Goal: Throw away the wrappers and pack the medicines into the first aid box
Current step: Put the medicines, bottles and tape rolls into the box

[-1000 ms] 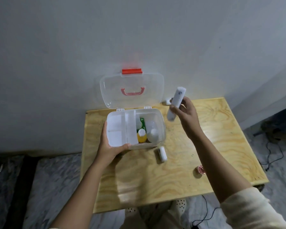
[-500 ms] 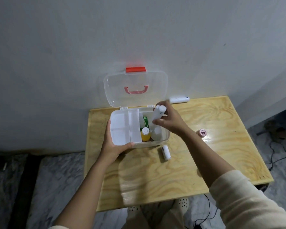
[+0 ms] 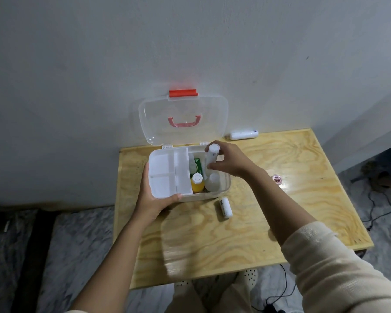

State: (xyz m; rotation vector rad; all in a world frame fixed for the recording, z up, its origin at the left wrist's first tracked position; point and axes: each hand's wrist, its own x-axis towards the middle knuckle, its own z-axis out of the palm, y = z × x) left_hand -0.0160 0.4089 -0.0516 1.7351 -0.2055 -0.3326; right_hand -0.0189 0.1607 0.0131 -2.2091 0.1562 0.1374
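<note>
box: clear plastic first aid box sits on the far-left part of the wooden table, against the wall
lid: lid stands open and upright, leaning back at the wall; red latch on its top edge, pink handle showing through
tray: white divided tray covers the box's left half, compartments look bare
inside, right half: orange bottle with white cap at front, clear bottle just beside it on the right, green packet behind the orange one
right hand: right hand is over the box's right half, fingers closed round a white tube; tube near upright, lower end down inside the box
left hand: left hand grips the box's front-left corner, thumb along the front rim, fingers wrapped up the left wall
loose, near: small white tube lies on the table just in front of the box's right corner, not touching it
loose, far: long white tube lies at the table's back edge by the wall, right of the lid
loose, right: small pink round thing on the table right of the right forearm, too small to identify
sleeve: cream sleeve pushed up the right forearm
floor: grey marbled floor around the table, black cable at right
</note>
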